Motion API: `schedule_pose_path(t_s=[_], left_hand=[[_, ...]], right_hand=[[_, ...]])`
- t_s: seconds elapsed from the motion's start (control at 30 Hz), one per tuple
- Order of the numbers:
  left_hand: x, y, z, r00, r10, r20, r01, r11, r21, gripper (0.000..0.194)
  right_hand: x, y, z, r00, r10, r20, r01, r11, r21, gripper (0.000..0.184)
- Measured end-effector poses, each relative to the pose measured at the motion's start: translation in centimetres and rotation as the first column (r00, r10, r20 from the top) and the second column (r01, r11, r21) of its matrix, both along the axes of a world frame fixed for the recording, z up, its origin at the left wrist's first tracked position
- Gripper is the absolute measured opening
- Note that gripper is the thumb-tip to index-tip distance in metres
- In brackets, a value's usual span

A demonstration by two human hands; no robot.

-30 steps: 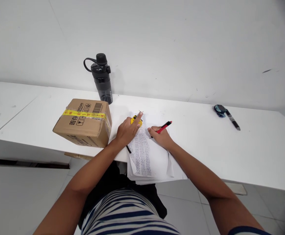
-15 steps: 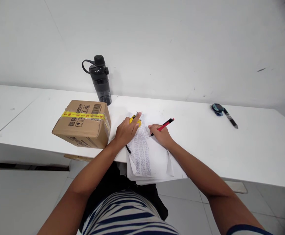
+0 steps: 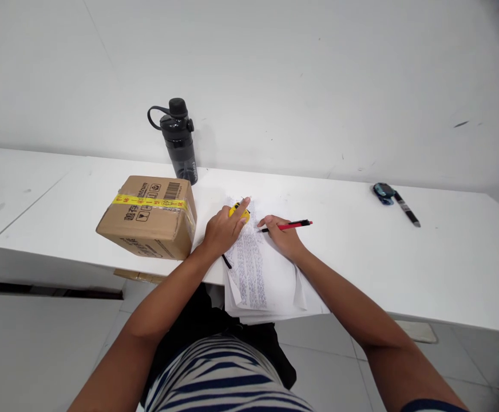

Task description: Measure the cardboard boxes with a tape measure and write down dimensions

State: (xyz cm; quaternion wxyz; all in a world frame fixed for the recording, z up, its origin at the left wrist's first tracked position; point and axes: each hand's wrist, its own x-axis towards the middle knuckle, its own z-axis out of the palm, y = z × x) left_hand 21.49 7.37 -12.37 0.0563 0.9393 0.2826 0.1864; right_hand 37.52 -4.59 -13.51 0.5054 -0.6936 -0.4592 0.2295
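Observation:
My left hand (image 3: 222, 230) is closed around a small yellow tape measure (image 3: 240, 212), its index finger stretched over the top. It rests on the upper left of a stack of white paper sheets (image 3: 277, 286). Dense blue handwriting fills a band down the top sheet. Between the fingers of my right hand (image 3: 286, 241) is a red and black pen (image 3: 291, 225), tip pointing left beside the writing. Whether the tip touches the paper, I cannot tell. A black strap (image 3: 226, 261) pokes out below my left hand.
Left of my hands stands a taped cardboard box (image 3: 146, 220), with a dark shaker bottle (image 3: 179, 146) behind it against the wall. A dark blue device (image 3: 384, 193) and a black marker (image 3: 407, 209) lie to the right. The sheets overhang the front edge of the white table (image 3: 382, 263).
The pen has tipped from a steep slant to nearly level in my right hand, its tip slightly higher on the sheet. My left hand keeps its grip on the tape measure.

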Motion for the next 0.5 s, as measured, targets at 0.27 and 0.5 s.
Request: schedule_pose_path(t_s=[0.27, 0.5], left_hand=[[-0.41, -0.39, -0.66, 0.99, -0.039, 0.138, 0.05, 0.996, -0.079, 0.045], [-0.68, -0.63, -0.73, 0.988, -0.036, 0.149, 0.047, 0.996, -0.074, 0.041]], right_hand=[[-0.33, -0.37, -0.01, 1.0, 0.014, 0.024, -0.013, 1.0, -0.028, 0.06], [-0.43, -0.65, 0.03, 0.992, 0.019, 0.124, -0.011, 0.998, -0.06, 0.057]])
